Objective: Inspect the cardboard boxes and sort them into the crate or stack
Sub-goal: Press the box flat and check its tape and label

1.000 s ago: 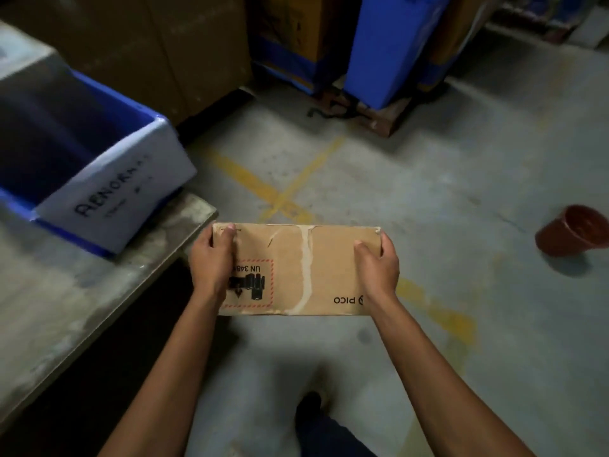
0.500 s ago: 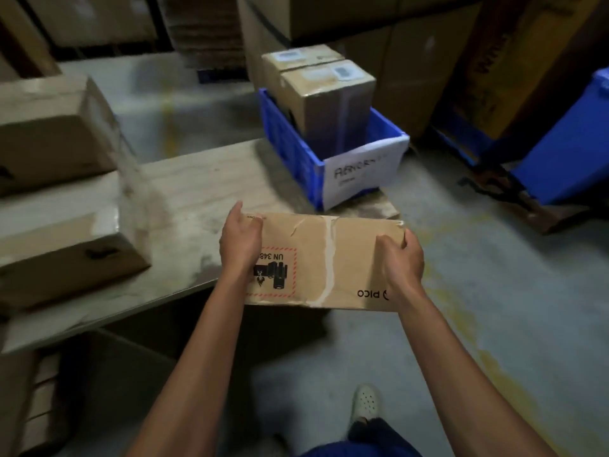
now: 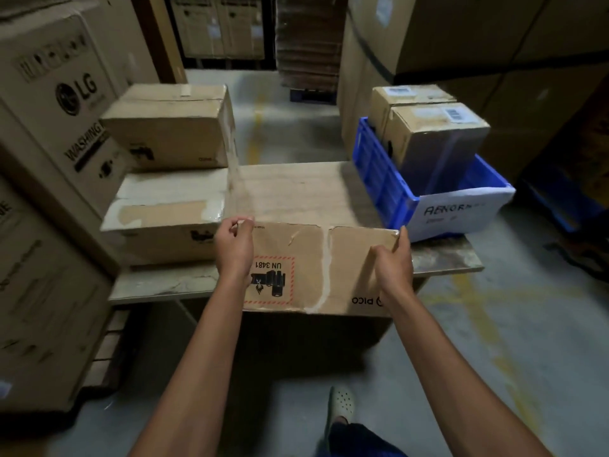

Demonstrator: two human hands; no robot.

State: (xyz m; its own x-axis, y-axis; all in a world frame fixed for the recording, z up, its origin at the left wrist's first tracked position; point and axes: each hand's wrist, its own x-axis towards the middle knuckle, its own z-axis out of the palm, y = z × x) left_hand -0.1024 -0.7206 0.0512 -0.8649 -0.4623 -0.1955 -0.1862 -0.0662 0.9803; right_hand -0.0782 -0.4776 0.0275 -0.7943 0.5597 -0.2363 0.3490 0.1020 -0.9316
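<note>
Overhanging the desk's (image 3: 296, 189) near edge: one cardboard box (image 3: 316, 268), in the gap between the stack (image 3: 168, 179) at left and the blue crate (image 3: 379, 179) at right. Left hand (image 3: 234, 249) grips its left end, right hand (image 3: 393, 262) its right end; fingers (image 3: 245, 222) curl over the far rim.

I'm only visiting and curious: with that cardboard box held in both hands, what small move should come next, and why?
Probably swing the PICO box right, toward the blue crate: its top facing is torn, and the crate's sign seems to read abnormal.
</note>
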